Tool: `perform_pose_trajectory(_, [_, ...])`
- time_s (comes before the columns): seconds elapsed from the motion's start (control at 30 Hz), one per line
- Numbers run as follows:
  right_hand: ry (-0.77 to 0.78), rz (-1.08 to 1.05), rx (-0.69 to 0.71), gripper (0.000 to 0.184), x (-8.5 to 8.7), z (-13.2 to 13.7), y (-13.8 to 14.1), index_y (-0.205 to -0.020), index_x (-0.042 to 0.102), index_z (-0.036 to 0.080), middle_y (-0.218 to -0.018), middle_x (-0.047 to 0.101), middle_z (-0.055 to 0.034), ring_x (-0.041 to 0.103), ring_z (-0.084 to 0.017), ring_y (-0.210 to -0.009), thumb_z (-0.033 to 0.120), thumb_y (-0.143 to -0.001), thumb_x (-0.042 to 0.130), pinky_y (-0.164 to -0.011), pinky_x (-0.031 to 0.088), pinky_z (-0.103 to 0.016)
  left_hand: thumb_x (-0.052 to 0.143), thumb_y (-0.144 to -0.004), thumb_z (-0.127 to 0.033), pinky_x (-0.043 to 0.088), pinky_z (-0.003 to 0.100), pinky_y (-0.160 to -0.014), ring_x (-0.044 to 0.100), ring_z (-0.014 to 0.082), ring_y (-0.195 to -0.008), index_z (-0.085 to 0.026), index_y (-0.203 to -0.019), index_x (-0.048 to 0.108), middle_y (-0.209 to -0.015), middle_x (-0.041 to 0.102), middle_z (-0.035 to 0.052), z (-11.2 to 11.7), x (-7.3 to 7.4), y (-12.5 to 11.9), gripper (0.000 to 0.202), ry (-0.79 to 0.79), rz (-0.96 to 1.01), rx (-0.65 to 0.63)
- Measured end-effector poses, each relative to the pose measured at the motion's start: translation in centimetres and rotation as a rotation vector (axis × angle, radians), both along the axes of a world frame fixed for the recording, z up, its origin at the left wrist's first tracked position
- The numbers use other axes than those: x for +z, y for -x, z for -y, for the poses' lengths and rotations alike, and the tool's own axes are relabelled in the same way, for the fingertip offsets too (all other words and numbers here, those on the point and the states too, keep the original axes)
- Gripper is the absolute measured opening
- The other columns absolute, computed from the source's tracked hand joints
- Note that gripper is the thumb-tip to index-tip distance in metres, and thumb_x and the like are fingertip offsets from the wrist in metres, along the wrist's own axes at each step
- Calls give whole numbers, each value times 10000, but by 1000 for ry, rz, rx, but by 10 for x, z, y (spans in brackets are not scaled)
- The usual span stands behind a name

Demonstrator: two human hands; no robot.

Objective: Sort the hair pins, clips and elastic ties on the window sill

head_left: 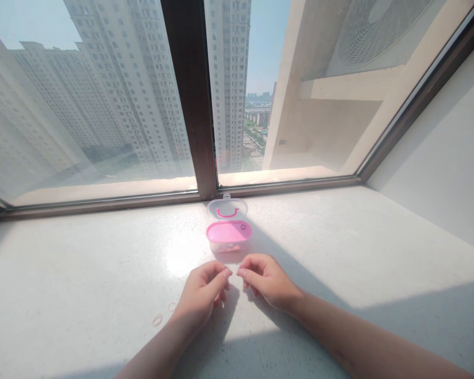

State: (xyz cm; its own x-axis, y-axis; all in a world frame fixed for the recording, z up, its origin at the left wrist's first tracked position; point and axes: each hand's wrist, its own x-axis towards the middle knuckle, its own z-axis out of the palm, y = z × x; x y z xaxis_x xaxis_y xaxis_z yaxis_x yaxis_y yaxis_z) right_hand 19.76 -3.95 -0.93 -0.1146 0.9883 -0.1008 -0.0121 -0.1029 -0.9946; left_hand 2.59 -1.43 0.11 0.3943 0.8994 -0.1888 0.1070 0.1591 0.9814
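Observation:
My left hand and my right hand are held close together over a white windowsill, fingertips almost meeting in a pinch. Both are curled shut on something too small to make out between them. Just beyond the fingers stands a small open box with a pink inside; its clear lid with a pink handle lies tipped back toward the window. Two small thin rubber bands lie on the sill to the left of my left wrist.
A dark window frame runs along the sill's far edge, with tall buildings outside. A white wall rises at the right. Sunlight and shadow bands cross the sill.

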Motion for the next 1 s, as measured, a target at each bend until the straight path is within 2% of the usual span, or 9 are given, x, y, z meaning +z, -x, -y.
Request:
perform_pose_trajectory(0.4, [-6,7,3,214,1,2,0,-678,543,147,-540,548,27,442,-61,-388,318,-781,621,-389,359,-182,647,-769,-424,350,197,-437,491,91,-448,-136,-661,599,-587,574,-1,1,4,-1,311,10,9,9])
perform_pose_trajectory(1.0, [1,-6,2,246,0,1,1,-691,548,150,-543,549,27,443,-66,-388,361,-782,634,-388,360,-190,629,-790,-415,353,204,-444,476,88,-449,-133,-678,597,-594,568,0,1,3,0,305,-7,5,-8])
